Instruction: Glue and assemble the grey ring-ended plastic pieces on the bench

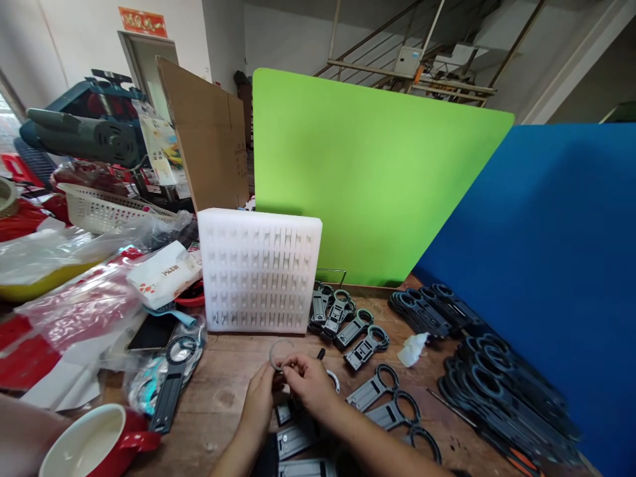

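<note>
A thin pale ring (281, 355) is pinched between my two hands, low in the middle of the head view. My left hand (261, 391) holds its lower left side, with fingers closed. My right hand (309, 383) grips it from the right with closed fingertips. A dark stick-like tip (321, 354) shows just behind my right hand. Under and beside my hands lie grey parts with ring ends (295, 439); my forearms hide some of them. More such parts (366, 392) lie to the right of my right hand.
Behind my hands stands a white foam block (261, 271) with rows of slots. Dark ringed parts are piled at right (501, 391), near a screwdriver (452, 407). A red mug (99, 444), a phone (153, 331) and plastic bags are at left. Green (368, 172) and blue panels stand behind.
</note>
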The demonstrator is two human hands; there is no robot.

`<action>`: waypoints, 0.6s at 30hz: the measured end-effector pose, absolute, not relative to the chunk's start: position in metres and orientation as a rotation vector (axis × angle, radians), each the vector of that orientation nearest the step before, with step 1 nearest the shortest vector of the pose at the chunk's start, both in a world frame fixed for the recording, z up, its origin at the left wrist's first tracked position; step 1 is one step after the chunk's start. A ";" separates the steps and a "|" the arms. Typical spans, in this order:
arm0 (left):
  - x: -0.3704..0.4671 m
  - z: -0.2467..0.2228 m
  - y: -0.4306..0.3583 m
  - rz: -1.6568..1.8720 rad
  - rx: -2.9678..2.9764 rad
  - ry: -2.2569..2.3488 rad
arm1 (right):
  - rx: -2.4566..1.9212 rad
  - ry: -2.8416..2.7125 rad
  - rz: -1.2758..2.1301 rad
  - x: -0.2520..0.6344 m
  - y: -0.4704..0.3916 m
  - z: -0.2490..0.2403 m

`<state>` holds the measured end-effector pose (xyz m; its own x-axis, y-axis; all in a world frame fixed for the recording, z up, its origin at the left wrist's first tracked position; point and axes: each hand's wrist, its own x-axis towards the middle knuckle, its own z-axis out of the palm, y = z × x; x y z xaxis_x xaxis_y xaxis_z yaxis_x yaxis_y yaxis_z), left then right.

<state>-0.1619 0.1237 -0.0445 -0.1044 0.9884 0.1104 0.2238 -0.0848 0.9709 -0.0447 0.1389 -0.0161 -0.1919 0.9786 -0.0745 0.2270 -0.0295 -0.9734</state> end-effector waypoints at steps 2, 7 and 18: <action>-0.150 -0.042 0.108 1.319 1.137 1.332 | -1.317 -1.439 1.302 -0.043 0.124 -0.018; -0.144 -0.035 0.084 1.306 0.801 1.280 | -1.392 -1.438 1.262 -0.023 0.095 -0.017; -0.070 -0.039 0.026 0.811 2.038 1.155 | -1.519 -1.673 0.793 0.115 0.004 -0.001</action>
<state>-0.0704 0.0256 -0.0392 0.4204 0.8862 0.1947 0.4839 -0.4005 0.7781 0.1147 0.0039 -0.0013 -0.0364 0.9932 0.1107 0.5431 0.1126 -0.8321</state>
